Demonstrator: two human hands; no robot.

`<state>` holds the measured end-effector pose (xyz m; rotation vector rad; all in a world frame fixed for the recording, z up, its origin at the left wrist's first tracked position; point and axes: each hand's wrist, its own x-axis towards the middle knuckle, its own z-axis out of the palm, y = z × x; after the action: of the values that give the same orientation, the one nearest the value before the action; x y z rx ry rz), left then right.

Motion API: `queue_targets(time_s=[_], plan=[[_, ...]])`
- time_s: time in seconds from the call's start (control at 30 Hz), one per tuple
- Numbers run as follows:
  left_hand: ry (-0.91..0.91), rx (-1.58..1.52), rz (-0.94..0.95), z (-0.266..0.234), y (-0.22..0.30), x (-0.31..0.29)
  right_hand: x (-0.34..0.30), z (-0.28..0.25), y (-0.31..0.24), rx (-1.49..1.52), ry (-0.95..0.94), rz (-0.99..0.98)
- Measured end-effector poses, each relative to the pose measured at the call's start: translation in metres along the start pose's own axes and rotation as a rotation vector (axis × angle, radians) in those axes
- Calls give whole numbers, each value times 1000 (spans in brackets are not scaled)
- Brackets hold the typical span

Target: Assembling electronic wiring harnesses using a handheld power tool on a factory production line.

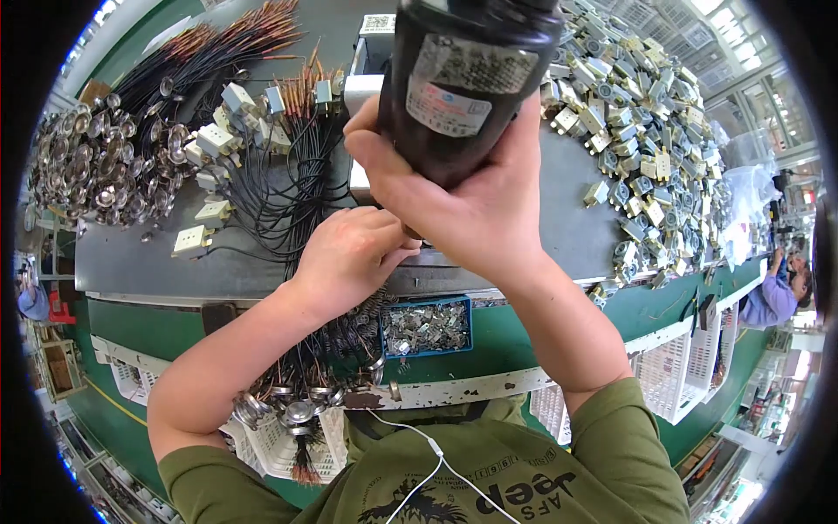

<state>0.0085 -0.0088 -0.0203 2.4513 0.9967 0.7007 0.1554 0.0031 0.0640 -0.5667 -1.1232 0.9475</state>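
My right hand is wrapped round the lower end of a thick black cylindrical tool with silver and white labels. It stands upright close to the camera, and its lower tip is hidden behind my hands. Just left of and below it, my left hand is closed in a pinch at the bench's front. What those fingers hold is hidden. Beside the left hand lies a bundle of black cables, with copper-coloured ends and pale grey sockets attached. A grey-white fixture shows partly behind the tool.
A large heap of pale sockets covers the bench's right side. Round metal parts on black cables pile up at the left. A blue tray of small metal pieces sits below my hands. White baskets stand under the bench; another person is at far right.
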Motion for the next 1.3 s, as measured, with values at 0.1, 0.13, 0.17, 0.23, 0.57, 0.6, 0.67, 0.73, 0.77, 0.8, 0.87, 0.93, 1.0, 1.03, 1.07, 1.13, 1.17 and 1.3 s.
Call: queue_targets(time_s=[0.1, 0.13, 0.17, 0.23, 0.57, 0.6, 0.67, 0.73, 0.77, 0.8, 0.87, 0.93, 1.0, 1.03, 1.07, 1.13, 1.17, 1.3], plan=[[19, -41, -123, 9, -6, -3, 0, -6, -9, -231, -247, -25], [-4, -38, -189, 11, -9, -3, -1, -7, -10, -228, -261, -21], [6, -39, -200, 12, -12, -2, -2, -8, -11, -249, -269, 2], [-121, -62, -172, 13, -19, 3, -6, -6, -7, -258, -225, 12], [-156, -35, -129, 15, -23, 1, -4, -5, -5, -250, -280, 53], [-146, -38, -116, 15, -23, 3, -5, -5, -6, -250, -276, 50], [-139, -37, -94, 14, -21, 6, -6, -1, -8, -201, -228, 49], [-146, -115, -144, 7, -13, 9, -3, 3, -6, -186, -206, 15], [-125, -50, -124, 10, -15, 4, -2, 3, -6, -171, -194, -14], [-124, -47, -112, 3, -14, 1, 0, 1, -10, -175, -190, -25], [-140, 205, 59, -7, -6, -2, 3, -18, -27, -366, -76, -1], [-83, 207, 154, -8, 2, 6, 17, -40, -48, -473, -193, -139], [-177, 246, 226, -9, 3, 11, 26, -35, -82, -470, -114, 241], [-161, 239, 233, -13, 5, 13, 28, -34, -90, -440, -39, 620], [-165, 232, 243, -16, 5, 12, 28, -51, -67, -633, -145, 273], [-229, 72, 220, -18, 6, 8, 73, -112, 15, 26, -561, -833], [-244, 129, 196, -24, 3, 1, 49, -95, -2, -281, -227, -420], [-236, 164, 228, -26, 3, 4, 44, -126, -17, -346, -119, -603]])
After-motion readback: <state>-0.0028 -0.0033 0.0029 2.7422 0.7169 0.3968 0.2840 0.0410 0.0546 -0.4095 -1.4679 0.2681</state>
